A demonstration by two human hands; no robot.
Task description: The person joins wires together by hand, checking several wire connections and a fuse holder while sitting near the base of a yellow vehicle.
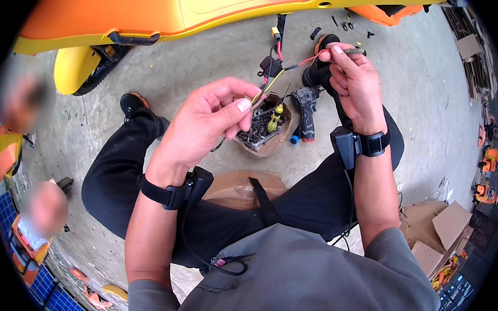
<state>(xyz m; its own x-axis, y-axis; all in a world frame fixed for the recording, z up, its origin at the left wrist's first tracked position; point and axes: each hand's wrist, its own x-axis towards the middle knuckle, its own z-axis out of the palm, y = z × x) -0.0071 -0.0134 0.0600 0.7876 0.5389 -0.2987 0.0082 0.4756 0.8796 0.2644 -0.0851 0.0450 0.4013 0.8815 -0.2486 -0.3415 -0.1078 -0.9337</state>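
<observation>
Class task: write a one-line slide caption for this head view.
Left hand and right hand pinch coloured wires above a box of screws beside a power drill.

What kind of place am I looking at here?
Likely a vehicle assembly or repair workshop: bare concrete floor, an orange-and-yellow vehicle body, a cordless drill and a box of screws.

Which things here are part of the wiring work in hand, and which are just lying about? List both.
In hand:
left hand pinching the yellow wire
right hand holding the red wire
black connector between them

Lying about:
box of screws
cordless drill
cardboard pieces
</observation>
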